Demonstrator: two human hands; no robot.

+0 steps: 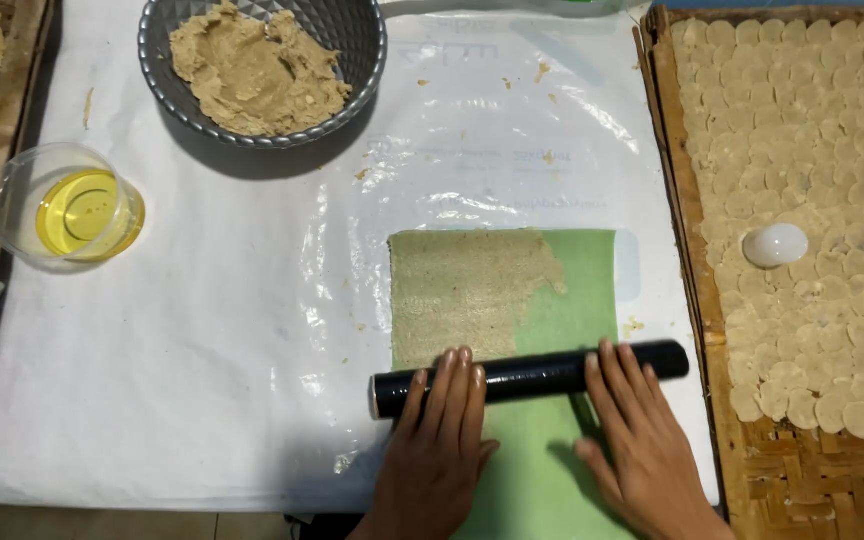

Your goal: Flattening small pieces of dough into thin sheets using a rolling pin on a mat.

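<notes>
White plastic sheet over table. Left hand, right hand flat, fingers spread, pressed on black rolling pin near front edge. Flattened dough on green sheet.

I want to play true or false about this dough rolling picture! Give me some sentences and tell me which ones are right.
1. Both hands rest on the black roller. True: the left hand and right hand lie flat on it.
2. The cup holds yellow liquid. True.
3. The grey bowl is empty. False: it holds tan dough.
4. The flat dough covers the whole green sheet. False: only the left part is covered.
5. The woven tray holds round discs. True.
</notes>
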